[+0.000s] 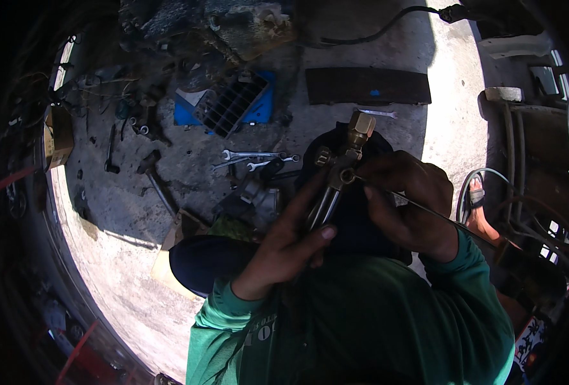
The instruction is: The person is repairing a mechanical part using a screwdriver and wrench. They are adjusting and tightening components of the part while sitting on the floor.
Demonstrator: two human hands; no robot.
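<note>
A brass and steel gas torch [346, 168] is tilted in front of my chest, its brass hex fitting pointing away. My left hand [291, 240] wraps round the torch's twin steel tubes, thumb on top. My right hand [416, 199] is closed in a pinch on a thin metal rod [425, 210]. The rod's tip meets the round, ring-like opening on the side of the torch body. Toward the right the rod's other end runs into shadow, so what it ends in cannot be made out.
Several wrenches [252, 156] lie on the concrete floor beyond my left hand. A hammer [158, 183] lies farther left. A compartment tray [233, 102] rests on a blue case. Ahead is a dark flat box [368, 86]. Another person's sandalled foot [480, 208] stands at right by hoses.
</note>
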